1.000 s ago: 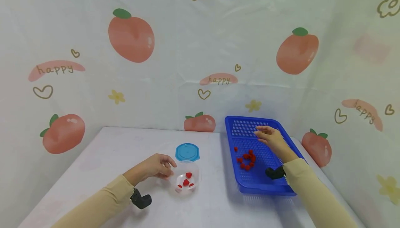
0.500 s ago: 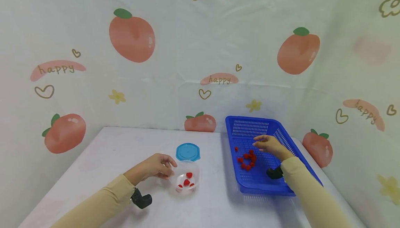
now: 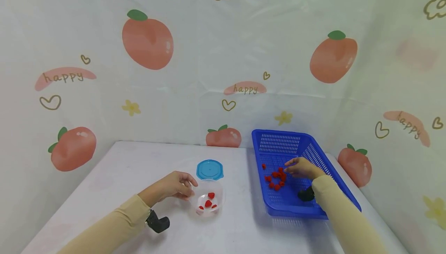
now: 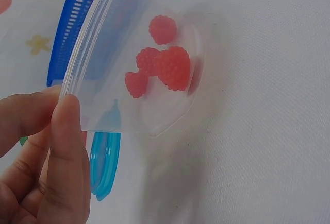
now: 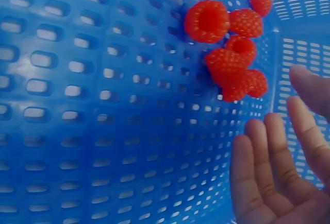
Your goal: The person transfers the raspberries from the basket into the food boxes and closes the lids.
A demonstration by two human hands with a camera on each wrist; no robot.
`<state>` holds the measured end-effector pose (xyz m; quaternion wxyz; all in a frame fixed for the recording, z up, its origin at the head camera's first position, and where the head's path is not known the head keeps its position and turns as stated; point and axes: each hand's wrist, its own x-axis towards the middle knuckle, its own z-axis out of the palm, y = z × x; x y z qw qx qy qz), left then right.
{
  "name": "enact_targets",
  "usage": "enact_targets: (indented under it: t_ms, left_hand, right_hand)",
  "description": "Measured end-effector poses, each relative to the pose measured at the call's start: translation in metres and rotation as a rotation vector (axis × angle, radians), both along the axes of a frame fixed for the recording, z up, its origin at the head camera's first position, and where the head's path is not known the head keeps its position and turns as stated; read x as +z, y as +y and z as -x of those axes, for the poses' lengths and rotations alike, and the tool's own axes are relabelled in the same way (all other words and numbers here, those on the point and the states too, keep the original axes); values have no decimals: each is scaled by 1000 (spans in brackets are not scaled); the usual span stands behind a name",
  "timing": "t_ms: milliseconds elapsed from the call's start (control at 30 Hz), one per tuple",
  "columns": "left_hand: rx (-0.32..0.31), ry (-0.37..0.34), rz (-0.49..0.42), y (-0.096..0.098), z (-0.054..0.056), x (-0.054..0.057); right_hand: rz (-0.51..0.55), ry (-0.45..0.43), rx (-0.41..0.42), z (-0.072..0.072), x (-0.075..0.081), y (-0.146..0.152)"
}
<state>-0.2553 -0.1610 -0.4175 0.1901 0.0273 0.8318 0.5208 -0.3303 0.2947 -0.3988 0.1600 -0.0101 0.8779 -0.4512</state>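
My left hand (image 3: pixel 171 185) pinches the rim of a clear plastic container (image 3: pixel 216 190) between thumb and fingers. Several red raspberries (image 4: pixel 174 68) lie inside it, seen through its wall in the left wrist view. Over the blue plastic basket (image 3: pixel 296 210), my right hand (image 3: pixel 302 168) reaches in with fingers extended and nothing between them. Close by its fingertips is a cluster of raspberries (image 5: pixel 227 67) on the basket's perforated floor. One raspberry (image 3: pixel 263 166) lies apart near the basket's left wall.
A blue lid (image 3: pixel 210 169) lies flat on the white table (image 3: pixel 139 157) just behind the container. The basket's raised walls surround the right hand's space. A white cloth backdrop (image 3: pixel 188 52) printed with fruit stands behind and beside the table.
My right hand has come down into the basket, closer to the raspberry cluster. The left hand and the container have stayed in place.
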Motion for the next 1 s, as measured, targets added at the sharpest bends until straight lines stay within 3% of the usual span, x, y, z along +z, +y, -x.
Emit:
enact_targets:
  t_ms: [467,733,1000]
  left_hand:
    - [-28,-2,-32,-2,0,1]
    - [-38,3,-41,-2,-1,2]
    - [-38,-3,-43,-2,0,1]
  right_hand:
    - [-132,-92,24,-2,-5,-5]
    - [-177,-80,39,2,-10,-6]
    - [-209,-59,39,-2,-6,-13]
